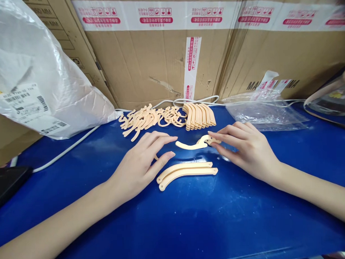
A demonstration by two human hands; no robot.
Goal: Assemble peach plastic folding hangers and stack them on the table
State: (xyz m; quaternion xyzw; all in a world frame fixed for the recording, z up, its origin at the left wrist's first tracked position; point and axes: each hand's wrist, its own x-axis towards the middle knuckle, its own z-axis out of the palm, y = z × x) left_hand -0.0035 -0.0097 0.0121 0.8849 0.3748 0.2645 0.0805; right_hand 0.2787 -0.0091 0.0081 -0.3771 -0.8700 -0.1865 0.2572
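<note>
The right hand (251, 149) grips a curved cream plastic hook (190, 146) at one end; the left hand's (142, 159) grip gapes near the other.

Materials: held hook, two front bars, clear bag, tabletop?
Hook and bars: probably plastic, pale beige, satin; smooth, even colour, no visible grain, though coated wood is possible.
Bag: thin glossy plastic film, by its transparency, creases and bright glints.
Tabletop: glossy blue, perhaps plastic-covered, given soft reflections; base hidden.
</note>
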